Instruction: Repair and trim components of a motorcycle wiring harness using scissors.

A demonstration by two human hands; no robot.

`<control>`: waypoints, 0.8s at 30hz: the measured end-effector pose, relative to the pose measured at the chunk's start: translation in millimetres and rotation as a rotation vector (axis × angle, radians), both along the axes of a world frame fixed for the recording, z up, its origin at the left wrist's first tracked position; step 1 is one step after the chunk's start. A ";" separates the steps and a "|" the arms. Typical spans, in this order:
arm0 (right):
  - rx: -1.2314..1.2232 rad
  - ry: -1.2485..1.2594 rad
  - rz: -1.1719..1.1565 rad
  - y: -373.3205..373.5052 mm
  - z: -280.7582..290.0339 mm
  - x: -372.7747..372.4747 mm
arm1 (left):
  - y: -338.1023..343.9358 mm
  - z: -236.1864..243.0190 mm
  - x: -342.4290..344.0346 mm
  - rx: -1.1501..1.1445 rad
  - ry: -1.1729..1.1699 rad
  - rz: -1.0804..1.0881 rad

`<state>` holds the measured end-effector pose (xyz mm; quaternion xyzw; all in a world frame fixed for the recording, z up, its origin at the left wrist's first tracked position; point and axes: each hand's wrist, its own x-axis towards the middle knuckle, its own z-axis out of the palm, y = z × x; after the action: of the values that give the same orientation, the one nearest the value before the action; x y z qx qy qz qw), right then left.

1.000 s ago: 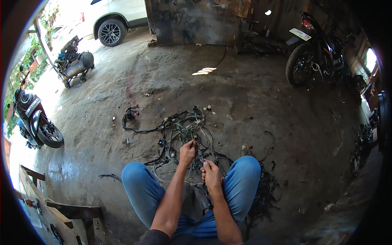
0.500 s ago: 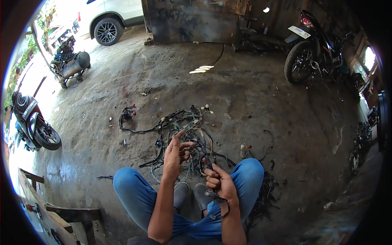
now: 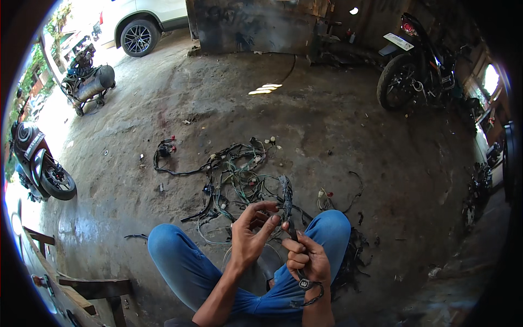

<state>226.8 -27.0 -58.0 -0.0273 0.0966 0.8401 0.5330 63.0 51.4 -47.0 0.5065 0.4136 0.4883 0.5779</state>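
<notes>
My right hand (image 3: 311, 260) is closed around the lower end of a black taped wiring harness (image 3: 286, 197), its thumb pointing up along it. The harness stands up from the fist, with its wrapping looking ragged near the top. A thin cable tail with a small connector (image 3: 305, 283) hangs by my right wrist. My left hand (image 3: 252, 233) is beside the harness, thumb and index finger apart and their tips close to its left side. Whether they touch it is hard to tell. Beyond my hands, tangled wires (image 3: 239, 169) with several connectors lie on the floor.
Black scraps (image 3: 353, 256) lie beside my right knee, and a small wire piece (image 3: 326, 197) ahead of it. A wooden frame (image 3: 95, 287) stands at lower left. Farther off are a compressor (image 3: 95, 82), two motorcycles (image 3: 49, 173) (image 3: 400, 82) and a white car (image 3: 169, 15).
My left hand has come down and right, close to the harness. The harness now stands more upright in my right hand, which has moved slightly lower and to the right.
</notes>
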 end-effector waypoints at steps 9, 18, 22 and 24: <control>0.062 -0.195 0.024 -8.3 10.7 -2.2 | -8.0 5.3 2.8 -0.026 -0.044 0.043; 0.094 -0.274 -0.002 18.4 28.7 -10.7 | -1.9 11.5 -1.3 0.065 0.018 0.103; 0.072 -0.268 0.004 24.1 34.9 -16.5 | -1.1 16.1 -6.0 0.086 0.027 0.091; 0.049 -0.267 0.015 24.0 36.6 -19.4 | -3.0 18.7 -9.3 0.073 0.024 0.078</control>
<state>207.4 -3.0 -21.3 -0.1265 0.0040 0.8350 0.5355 53.7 48.4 -28.3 0.5166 0.4220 0.5189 0.5346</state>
